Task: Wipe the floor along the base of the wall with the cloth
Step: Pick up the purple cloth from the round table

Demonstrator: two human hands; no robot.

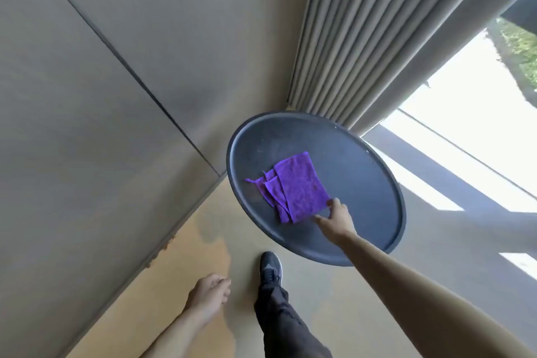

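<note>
A folded purple cloth lies on a round dark table. My right hand reaches over the table and its fingertips touch the cloth's near corner, fingers spread, without a closed grip. My left hand hangs low at my side above the floor, fingers loosely curled, holding nothing. The grey wall meets the tan floor along a line running from the lower left toward the table.
A grey pleated curtain hangs behind the table beside a bright window. My leg and dark shoe stand on the floor next to the table. A stained patch and chipped spots mark the floor near the wall base.
</note>
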